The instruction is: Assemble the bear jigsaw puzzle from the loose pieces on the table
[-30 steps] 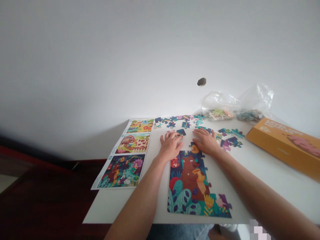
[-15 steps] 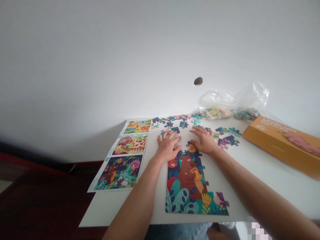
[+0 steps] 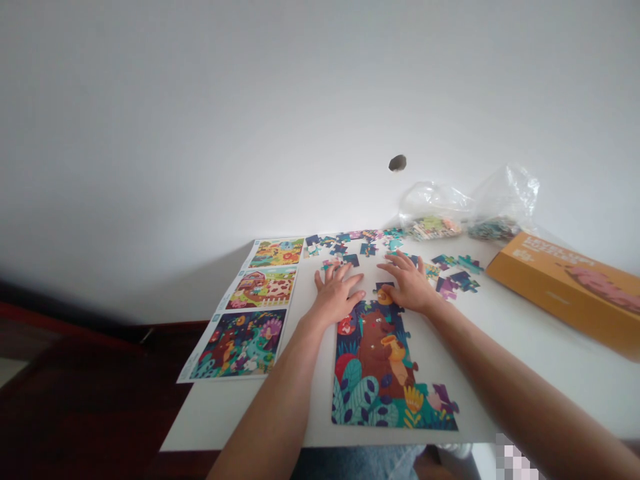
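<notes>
A partly joined jigsaw puzzle (image 3: 375, 373) with a brown bear holding a honey pot lies flat near the table's front edge. My left hand (image 3: 334, 293) rests at its upper left corner, fingers spread and thumb close to the top edge. On the upper right side is my right hand (image 3: 411, 285), palm down with fingers apart. Its thumb touches a dark puzzle piece with an orange round shape (image 3: 384, 294) at the puzzle's top; the thumb covers part of it. Beyond both hands lie loose puzzle pieces (image 3: 368, 249), some partly hidden by my fingers.
To the left lies a sheet with three pictures (image 3: 260, 289), overhanging the table (image 3: 215, 417). Two clear bags of pieces (image 3: 433, 227) stand against the wall at the back right. An orange puzzle box (image 3: 565, 293) sits at the right. More loose pieces (image 3: 457, 273) lie beside it.
My right hand has shifted slightly, its thumb now lower on the piece at the puzzle's top. My left hand stays almost still. The view has moved a little.
</notes>
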### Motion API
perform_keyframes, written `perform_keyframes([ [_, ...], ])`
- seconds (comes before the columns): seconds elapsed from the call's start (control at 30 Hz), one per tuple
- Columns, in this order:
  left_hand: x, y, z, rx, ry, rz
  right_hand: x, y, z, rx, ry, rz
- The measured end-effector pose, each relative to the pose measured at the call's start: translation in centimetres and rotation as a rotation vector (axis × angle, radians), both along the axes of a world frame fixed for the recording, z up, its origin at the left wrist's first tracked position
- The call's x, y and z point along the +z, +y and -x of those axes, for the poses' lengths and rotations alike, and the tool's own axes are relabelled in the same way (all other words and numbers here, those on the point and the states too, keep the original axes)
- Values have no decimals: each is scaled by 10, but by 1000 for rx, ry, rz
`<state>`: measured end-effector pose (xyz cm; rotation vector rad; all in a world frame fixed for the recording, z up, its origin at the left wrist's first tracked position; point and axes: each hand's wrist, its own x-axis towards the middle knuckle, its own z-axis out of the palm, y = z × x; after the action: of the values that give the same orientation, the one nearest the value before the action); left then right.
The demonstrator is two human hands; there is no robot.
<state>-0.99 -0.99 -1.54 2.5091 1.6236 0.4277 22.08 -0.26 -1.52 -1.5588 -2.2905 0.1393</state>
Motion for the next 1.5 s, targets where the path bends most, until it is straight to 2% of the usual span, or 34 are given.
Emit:
perform_keyframes([
  [0.63,-3,1,0,14,32,-29,-1,-3,5,-1,-10,21],
  [0.8,-2,1,-1,15,28,-35,-2,-3,6,136,-48,73],
  [0.87,-2,1,-1,11,24,-37,0,-4,8,147,-58,83],
  [0.93,-2,1,0,6,20,-35,4,-7,12,25,-67,69],
  [1.07,-2,1,1,7,15,-26,6,-17,18,-564,-96,31],
  [1.13,-2,1,1,7,16,-20,3,-21,18,-740,-108,79],
  [1.2,-2,1,1,8,15,-16,-2,-21,16,-760,-114,126],
  [1.3,-1,2,0,10,12,-14,-3,-17,12,-623,-116,114],
  [1.37,-1,2,0,10,7,-12,3,-14,7,-542,-114,79],
  [1.43,0,2,0,16,-6,-12,14,-10,-5,-580,-113,54],
  [1.5,-1,2,0,26,-20,-16,23,-8,-26,-752,-113,90],
])
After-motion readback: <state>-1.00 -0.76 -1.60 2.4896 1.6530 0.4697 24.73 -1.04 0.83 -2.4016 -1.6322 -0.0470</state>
